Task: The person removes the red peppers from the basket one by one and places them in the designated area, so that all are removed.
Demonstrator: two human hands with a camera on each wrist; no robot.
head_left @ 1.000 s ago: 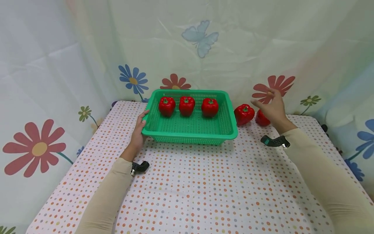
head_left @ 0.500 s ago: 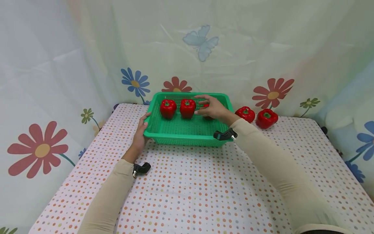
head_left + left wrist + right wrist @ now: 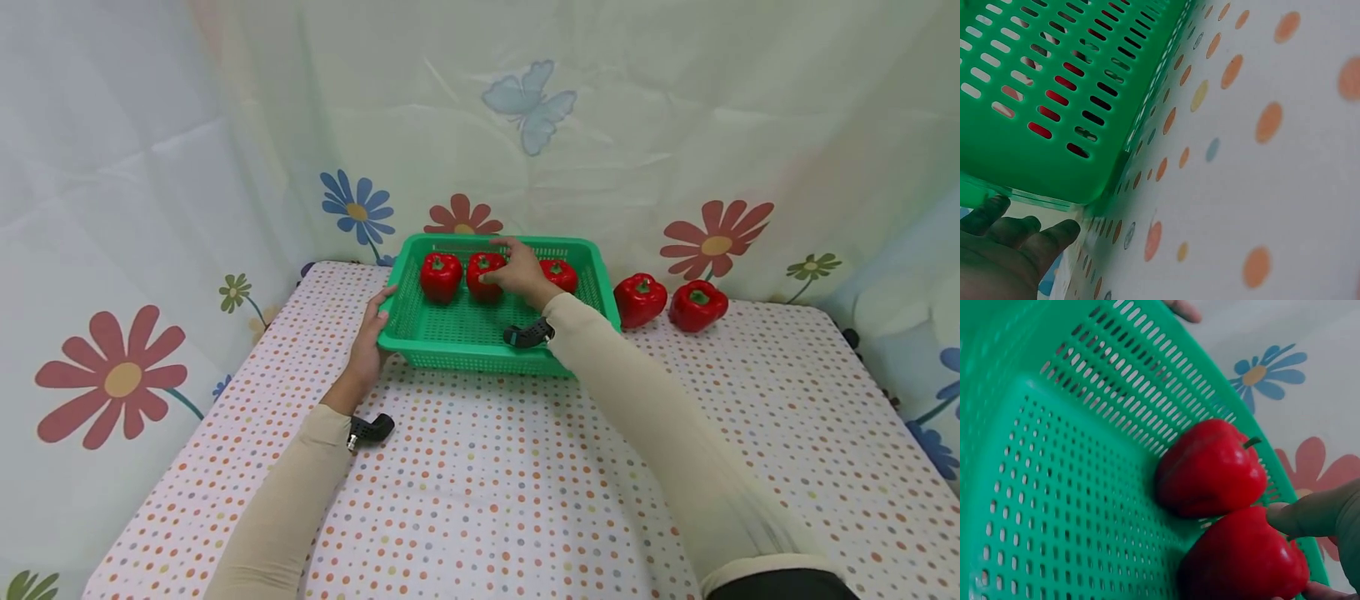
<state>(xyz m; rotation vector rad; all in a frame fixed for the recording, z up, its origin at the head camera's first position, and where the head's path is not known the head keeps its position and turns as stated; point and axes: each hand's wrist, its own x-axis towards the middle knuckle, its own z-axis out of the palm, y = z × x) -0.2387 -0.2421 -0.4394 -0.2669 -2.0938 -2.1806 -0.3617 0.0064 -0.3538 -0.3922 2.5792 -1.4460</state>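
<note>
A green perforated basket (image 3: 480, 343) holds several red bell peppers in a row along its back. My right hand (image 3: 521, 271) reaches into the basket and holds the middle bell pepper (image 3: 1244, 559). The right wrist view shows the thumb (image 3: 1304, 519) pressing its side, with other fingertips at its far edge. Beside it sits the left bell pepper (image 3: 1213, 469), green stem showing; the right one (image 3: 559, 273) is partly behind my hand. My left hand (image 3: 367, 342) touches the basket's left end, its fingers (image 3: 1047, 244) extended at the rim in the left wrist view.
Two more red bell peppers, one nearer the basket (image 3: 640, 300) and one farther right (image 3: 698, 306), sit on the table right of the basket. The dotted tablecloth (image 3: 480, 483) covers the table. A flower-printed curtain (image 3: 637, 142) hangs close behind.
My right hand has swung left from above the outer peppers, over the basket's right pepper, to the middle one, which it now holds. My left hand stays at the basket's left end.
</note>
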